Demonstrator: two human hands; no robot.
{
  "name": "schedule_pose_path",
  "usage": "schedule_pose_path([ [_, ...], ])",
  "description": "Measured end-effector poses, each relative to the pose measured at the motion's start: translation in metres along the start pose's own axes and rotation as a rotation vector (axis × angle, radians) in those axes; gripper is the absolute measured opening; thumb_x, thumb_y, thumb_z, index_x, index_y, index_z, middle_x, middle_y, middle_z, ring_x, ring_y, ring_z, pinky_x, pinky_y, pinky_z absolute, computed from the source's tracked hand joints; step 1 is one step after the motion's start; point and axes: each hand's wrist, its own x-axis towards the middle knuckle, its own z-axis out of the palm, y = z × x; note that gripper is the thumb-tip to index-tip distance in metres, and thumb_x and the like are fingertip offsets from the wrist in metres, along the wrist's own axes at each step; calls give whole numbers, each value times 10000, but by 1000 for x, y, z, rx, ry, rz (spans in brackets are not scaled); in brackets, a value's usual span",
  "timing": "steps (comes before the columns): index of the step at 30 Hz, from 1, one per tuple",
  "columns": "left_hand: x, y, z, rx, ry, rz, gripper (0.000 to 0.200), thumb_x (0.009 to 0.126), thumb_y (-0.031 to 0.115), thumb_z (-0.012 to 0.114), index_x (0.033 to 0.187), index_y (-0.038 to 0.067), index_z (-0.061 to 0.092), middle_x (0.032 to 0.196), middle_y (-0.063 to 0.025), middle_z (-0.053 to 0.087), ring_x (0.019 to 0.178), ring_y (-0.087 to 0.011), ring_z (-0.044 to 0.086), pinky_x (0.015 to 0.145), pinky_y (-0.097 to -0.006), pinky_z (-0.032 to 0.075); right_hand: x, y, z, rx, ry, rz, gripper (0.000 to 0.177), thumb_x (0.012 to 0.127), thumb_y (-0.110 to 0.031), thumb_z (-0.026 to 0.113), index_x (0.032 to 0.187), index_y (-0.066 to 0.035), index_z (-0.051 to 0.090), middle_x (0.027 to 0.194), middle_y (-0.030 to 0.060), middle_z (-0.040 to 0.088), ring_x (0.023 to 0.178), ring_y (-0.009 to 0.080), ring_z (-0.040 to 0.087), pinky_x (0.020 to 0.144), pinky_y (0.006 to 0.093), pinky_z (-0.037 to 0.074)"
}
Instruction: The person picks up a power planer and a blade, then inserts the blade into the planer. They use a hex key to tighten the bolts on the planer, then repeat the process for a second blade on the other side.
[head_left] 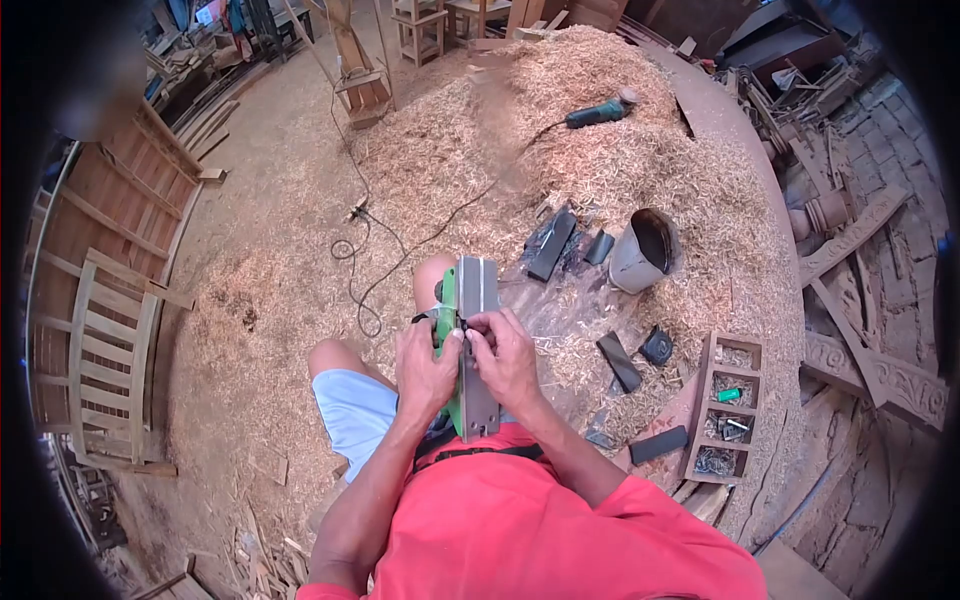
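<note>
No legible txt, nos., brands or signs anywhere.

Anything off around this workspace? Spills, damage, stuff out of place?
Wood shavings litter the floor and pile into a heap, and a grinder lies loose on that heap, an odd spot for a power tool. I can't make out any clear damage.

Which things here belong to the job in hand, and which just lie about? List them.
Job in hand:
- green power tool, held by left hand and right hand
- probably the compartment tray

Apparently lying about:
- teal power tool on the shavings
- slatted wooden panel
</note>
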Motion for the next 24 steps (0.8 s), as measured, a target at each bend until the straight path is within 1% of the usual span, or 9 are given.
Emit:
schedule_pose_path([
  [2, 0, 1, 0, 10, -9, -9, 377, 998, 334, 692, 1068, -35, 660, 1026, -245, 657, 1020, -435, 583, 938, -546, 455, 1, 4, 0, -15, 0, -7, 127, 1009, -71, 720, 1090, 27, 712, 994, 155, 682, 800, 287, 751, 724, 396, 603],
  [5, 2, 0, 0, 32, -40, -42, 427, 1003, 368, 703, 1154, -31, 692, 1086, -251, 688, 1050, -419, 602, 957, -509, 477, 4, 1, -1, 8, -3, 19, 125, 1005, -68, 722, 1090, 24, 712, 997, 157, 684, 797, 290, 748, 719, 400, 600],
  [8, 0, -1, 1, 22, -4, -22, 425, 1004, 366, 702, 1159, -30, 696, 1084, -248, 689, 1052, -415, 604, 960, -507, 479, 2, 9, 1, -53, 4, -18, 124, 1007, -71, 724, 1088, 22, 713, 993, 156, 687, 787, 293, 744, 712, 407, 596],
  [11, 2, 5, -3, 50, -50, -64, 431, 1003, 368, 700, 1169, -30, 701, 1083, -241, 692, 1056, -409, 607, 967, -507, 482, 3, -5, -4, 44, -33, 126, 128, 998, -67, 724, 1093, 19, 713, 986, 164, 688, 799, 318, 737, 730, 419, 593],
  [14, 0, 4, -3, 14, -28, -46, 441, 1002, 376, 698, 1175, -30, 703, 1076, -233, 693, 1056, -404, 608, 975, -510, 479, -2, 12, 5, -72, 59, -81, 124, 1001, -79, 733, 1079, 16, 716, 961, 149, 683, 764, 289, 729, 705, 402, 589],
  [17, 0, 3, -3, 23, -29, -62, 442, 1001, 370, 697, 1186, -32, 702, 1080, -228, 693, 1065, -402, 610, 983, -508, 478, 2, 2, 0, 49, -20, 142, 116, 1001, -70, 726, 1085, 10, 722, 981, 153, 680, 789, 301, 729, 714, 403, 588],
  [20, -1, 5, -5, 10, -27, -53, 430, 1002, 357, 697, 1187, -31, 702, 1083, -226, 691, 1067, -397, 611, 982, -502, 479, -3, 9, 6, -67, 63, -78, 113, 1007, -86, 741, 1063, 11, 727, 970, 134, 678, 772, 260, 731, 688, 388, 584],
  [23, -2, 2, -2, -18, -8, -38, 373, 1009, 315, 699, 1116, -40, 658, 1034, -237, 660, 1046, -421, 592, 950, -529, 465, 1, -6, -1, 71, -45, 233, 112, 1003, -70, 733, 1082, 9, 730, 989, 144, 679, 805, 278, 741, 706, 393, 588],
  [24, -1, 2, -2, -21, -8, -32, 373, 1009, 315, 699, 1117, -40, 658, 1033, -237, 659, 1045, -421, 591, 951, -529, 464, 0, -1, 1, 29, -4, 130, 110, 1004, -75, 738, 1073, 11, 730, 979, 136, 677, 783, 257, 738, 687, 382, 586],
])
